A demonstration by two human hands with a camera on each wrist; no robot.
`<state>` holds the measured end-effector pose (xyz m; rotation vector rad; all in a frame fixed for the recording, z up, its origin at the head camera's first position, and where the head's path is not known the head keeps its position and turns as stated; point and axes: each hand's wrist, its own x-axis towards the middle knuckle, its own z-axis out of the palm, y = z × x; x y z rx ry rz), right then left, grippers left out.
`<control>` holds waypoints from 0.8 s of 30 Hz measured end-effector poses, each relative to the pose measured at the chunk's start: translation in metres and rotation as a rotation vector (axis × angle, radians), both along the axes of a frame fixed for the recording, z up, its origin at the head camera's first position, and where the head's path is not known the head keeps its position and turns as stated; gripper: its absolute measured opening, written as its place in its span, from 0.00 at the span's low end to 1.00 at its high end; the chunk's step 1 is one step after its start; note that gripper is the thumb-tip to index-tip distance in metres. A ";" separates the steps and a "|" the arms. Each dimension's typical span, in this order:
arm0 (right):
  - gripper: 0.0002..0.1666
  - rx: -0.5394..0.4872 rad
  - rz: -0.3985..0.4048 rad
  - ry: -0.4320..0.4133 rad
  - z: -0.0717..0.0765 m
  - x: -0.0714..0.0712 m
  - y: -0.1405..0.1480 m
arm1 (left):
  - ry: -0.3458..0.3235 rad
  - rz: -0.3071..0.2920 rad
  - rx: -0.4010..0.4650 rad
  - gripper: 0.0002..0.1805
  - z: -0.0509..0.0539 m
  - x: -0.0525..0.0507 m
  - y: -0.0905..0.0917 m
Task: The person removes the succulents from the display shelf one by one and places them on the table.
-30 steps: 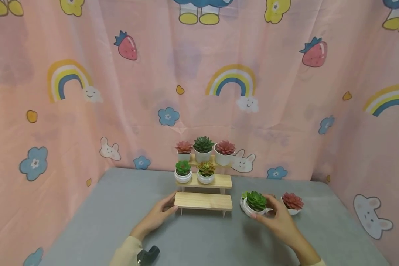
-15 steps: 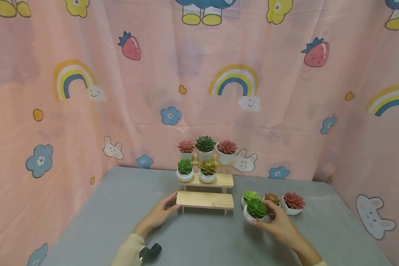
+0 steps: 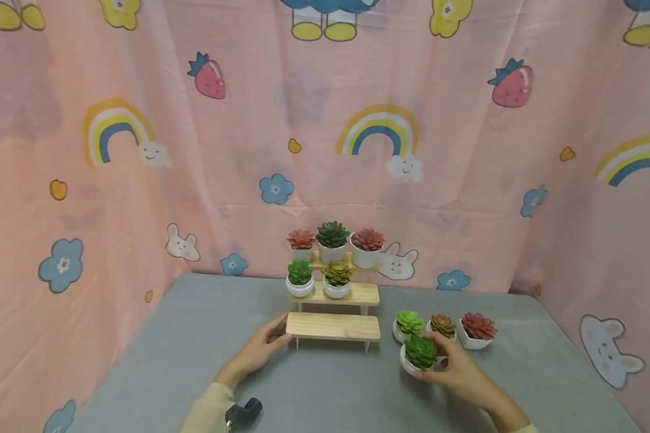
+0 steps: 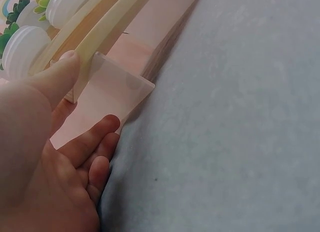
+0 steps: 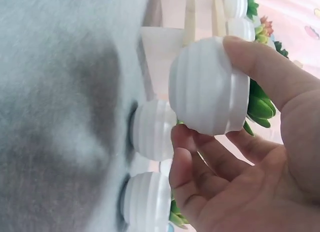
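My right hand (image 3: 457, 370) holds a green potted succulent (image 3: 420, 352) by its round white pot, raised off the table at the right. In the right wrist view the ribbed pot (image 5: 207, 86) sits between thumb and fingers. My left hand (image 3: 253, 350) pinches the left end of the lowest wooden step (image 3: 333, 326) of a tiered plant stand; the left wrist view shows the thumb (image 4: 65, 71) against the board and other fingers curled near the clear leg (image 4: 112, 91). That lowest step bears no pot.
Above, the middle step (image 3: 364, 294) bears two potted succulents and the top step three. On the table to the right stand a light green succulent (image 3: 409, 323), a brownish one (image 3: 443, 325) and a red one (image 3: 479, 326). A pink patterned curtain (image 3: 325, 192) hangs behind.
My right hand has moved the green succulent toward me, away from the row, uncovering the light green and brownish plants behind it. The left hand stays at the stand.
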<state>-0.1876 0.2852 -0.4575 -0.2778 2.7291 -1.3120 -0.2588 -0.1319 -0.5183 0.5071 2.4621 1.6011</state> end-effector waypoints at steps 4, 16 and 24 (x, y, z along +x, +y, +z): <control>0.43 -0.027 0.058 -0.025 -0.005 -0.004 -0.001 | -0.012 0.029 -0.008 0.35 0.000 0.001 -0.005; 0.42 -0.049 0.122 -0.050 -0.020 -0.011 0.009 | -0.003 0.008 0.005 0.35 0.000 -0.002 -0.001; 0.41 -0.055 0.105 -0.048 -0.028 -0.011 0.010 | -0.005 0.006 0.000 0.35 0.000 -0.001 0.001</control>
